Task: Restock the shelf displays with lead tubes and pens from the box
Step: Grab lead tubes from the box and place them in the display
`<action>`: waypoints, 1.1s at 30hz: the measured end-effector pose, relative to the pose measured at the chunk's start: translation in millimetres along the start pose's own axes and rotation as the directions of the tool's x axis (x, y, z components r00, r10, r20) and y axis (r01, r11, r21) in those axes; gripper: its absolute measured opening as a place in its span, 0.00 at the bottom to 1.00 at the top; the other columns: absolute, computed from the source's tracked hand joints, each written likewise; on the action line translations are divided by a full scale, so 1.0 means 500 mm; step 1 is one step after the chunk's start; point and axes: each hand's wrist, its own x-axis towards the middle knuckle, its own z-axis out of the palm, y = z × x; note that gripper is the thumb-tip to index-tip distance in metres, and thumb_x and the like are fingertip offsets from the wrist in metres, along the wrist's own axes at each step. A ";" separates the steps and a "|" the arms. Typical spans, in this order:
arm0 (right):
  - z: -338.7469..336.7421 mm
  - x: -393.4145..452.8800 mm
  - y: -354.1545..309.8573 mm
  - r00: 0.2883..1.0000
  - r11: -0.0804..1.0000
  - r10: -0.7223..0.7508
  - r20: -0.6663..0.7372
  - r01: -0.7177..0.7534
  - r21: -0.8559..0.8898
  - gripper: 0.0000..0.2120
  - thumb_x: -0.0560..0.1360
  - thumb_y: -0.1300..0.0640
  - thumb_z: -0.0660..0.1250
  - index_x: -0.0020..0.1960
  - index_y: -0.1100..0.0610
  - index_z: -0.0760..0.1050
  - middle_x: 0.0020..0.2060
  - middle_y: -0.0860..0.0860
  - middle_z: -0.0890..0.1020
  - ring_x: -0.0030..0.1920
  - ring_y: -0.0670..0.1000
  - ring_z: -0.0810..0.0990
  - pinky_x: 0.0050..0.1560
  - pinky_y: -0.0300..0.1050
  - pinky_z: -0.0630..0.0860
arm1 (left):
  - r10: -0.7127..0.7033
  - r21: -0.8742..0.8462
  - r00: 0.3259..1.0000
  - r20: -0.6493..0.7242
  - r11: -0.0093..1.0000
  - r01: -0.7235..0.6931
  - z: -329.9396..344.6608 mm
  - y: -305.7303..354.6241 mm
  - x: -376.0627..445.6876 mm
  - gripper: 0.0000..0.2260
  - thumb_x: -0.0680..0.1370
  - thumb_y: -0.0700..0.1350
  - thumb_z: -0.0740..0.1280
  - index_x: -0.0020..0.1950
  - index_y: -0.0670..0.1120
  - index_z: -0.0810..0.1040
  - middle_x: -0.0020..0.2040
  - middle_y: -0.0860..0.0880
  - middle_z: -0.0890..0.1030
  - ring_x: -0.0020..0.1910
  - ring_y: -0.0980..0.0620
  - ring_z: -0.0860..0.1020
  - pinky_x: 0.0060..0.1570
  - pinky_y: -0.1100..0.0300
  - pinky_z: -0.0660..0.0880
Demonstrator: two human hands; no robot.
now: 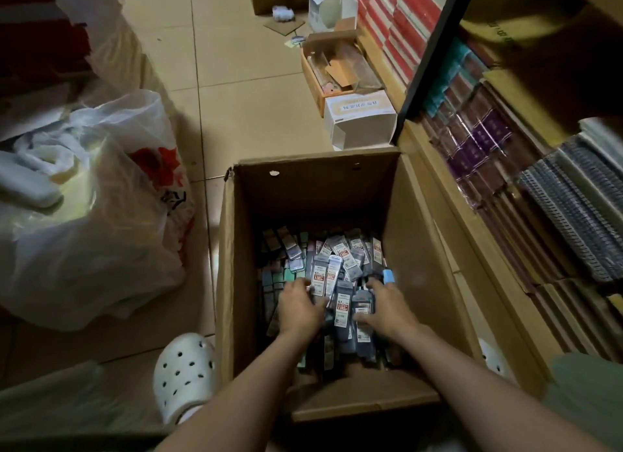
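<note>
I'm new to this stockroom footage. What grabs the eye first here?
Both hands, left and right, dig into a heap of lead tubes at the bottom of an open cardboard box in the centre. Left of it sits a bulging white plastic bag; to the right, shelves packed with stationery.

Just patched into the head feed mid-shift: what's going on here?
A person is crouched over an open cardboard box on the floor, both hands down among loose lead tube packs. The left hand is closed around a few packs; the right hand rests on the pile beside them. Nothing has left the box yet. The shelf stands to the right.
</note>
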 end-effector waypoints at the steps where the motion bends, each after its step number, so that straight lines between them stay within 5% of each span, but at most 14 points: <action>1: 0.009 0.008 0.001 1.000 1.000 0.011 0.012 -0.011 -0.004 0.40 0.70 0.48 0.76 0.75 0.55 0.61 0.71 0.59 0.65 0.72 0.59 0.65 0.70 0.53 0.66 | -0.013 -0.001 1.000 -0.011 1.000 0.013 0.006 -0.002 0.010 0.22 0.74 0.50 0.72 0.65 0.47 0.72 0.61 0.49 0.74 0.59 0.50 0.74 0.61 0.51 0.75; 15: 0.013 0.041 0.007 0.990 0.997 -0.056 -0.126 0.049 -0.064 0.29 0.70 0.48 0.75 0.69 0.53 0.72 0.64 0.55 0.71 0.63 0.57 0.74 0.64 0.51 0.72 | -0.077 -0.079 0.997 -0.031 0.994 0.075 0.012 -0.009 0.053 0.11 0.77 0.43 0.70 0.58 0.45 0.76 0.54 0.45 0.78 0.50 0.50 0.76 0.48 0.57 0.74; 19: -0.014 0.022 0.001 0.981 0.995 -0.084 -0.174 0.074 -0.064 0.19 0.76 0.53 0.70 0.67 0.52 0.75 0.58 0.53 0.80 0.56 0.54 0.79 0.58 0.50 0.77 | -0.153 -0.243 0.988 0.036 0.957 0.157 -0.012 -0.003 0.029 0.06 0.79 0.39 0.64 0.54 0.46 0.71 0.50 0.48 0.79 0.46 0.50 0.77 0.44 0.55 0.75; 21: -0.030 0.005 -0.001 0.981 0.995 -0.088 -0.174 0.093 0.022 0.16 0.77 0.56 0.68 0.65 0.52 0.76 0.55 0.53 0.82 0.51 0.53 0.82 0.53 0.48 0.80 | -0.154 -0.419 0.975 0.163 0.884 0.209 -0.025 0.004 0.013 0.08 0.80 0.36 0.62 0.57 0.45 0.69 0.47 0.48 0.80 0.45 0.50 0.80 0.46 0.50 0.80; 23: -0.046 -0.017 -0.007 0.979 0.982 -0.086 -0.183 0.114 0.150 0.15 0.78 0.57 0.68 0.64 0.51 0.77 0.53 0.53 0.82 0.47 0.53 0.83 0.48 0.46 0.81 | -0.096 -0.530 0.957 0.273 0.815 0.233 -0.034 0.015 -0.005 0.11 0.80 0.34 0.61 0.59 0.46 0.69 0.44 0.49 0.81 0.40 0.53 0.80 0.38 0.56 0.80; 25: -0.059 -0.038 -0.016 0.977 0.957 -0.095 -0.190 0.142 0.252 0.14 0.77 0.57 0.69 0.62 0.50 0.77 0.54 0.50 0.81 0.45 0.51 0.84 0.48 0.45 0.82 | -0.026 -0.532 0.949 0.314 0.823 0.199 -0.039 0.024 -0.021 0.13 0.80 0.33 0.59 0.60 0.48 0.69 0.43 0.49 0.81 0.38 0.55 0.80 0.32 0.62 0.77; 28: -0.067 -0.063 -0.032 0.978 0.908 -0.106 -0.182 0.170 0.384 0.11 0.76 0.59 0.69 0.55 0.47 0.76 0.49 0.45 0.80 0.42 0.47 0.84 0.41 0.41 0.82 | 0.049 -0.575 0.919 0.391 0.793 0.202 -0.043 0.029 -0.043 0.10 0.82 0.37 0.58 0.63 0.46 0.68 0.48 0.45 0.82 0.43 0.51 0.81 0.44 0.54 0.79; 31: -0.058 -0.075 -0.041 0.963 0.861 -0.118 -0.240 0.220 0.459 0.10 0.76 0.60 0.69 0.53 0.47 0.76 0.45 0.44 0.79 0.41 0.46 0.83 0.36 0.36 0.80 | 0.143 -0.581 0.862 0.486 0.790 0.197 -0.058 0.028 -0.060 0.08 0.80 0.47 0.64 0.57 0.52 0.69 0.50 0.45 0.83 0.42 0.49 0.84 0.40 0.58 0.79; 33: -0.046 -0.075 -0.046 0.953 0.809 -0.118 -0.278 0.255 0.529 0.11 0.76 0.61 0.69 0.54 0.47 0.76 0.46 0.46 0.79 0.41 0.46 0.83 0.39 0.39 0.82 | 0.172 -0.576 0.834 0.525 0.793 0.199 -0.062 0.027 -0.064 0.14 0.78 0.45 0.68 0.60 0.52 0.68 0.47 0.45 0.84 0.42 0.49 0.85 0.38 0.60 0.80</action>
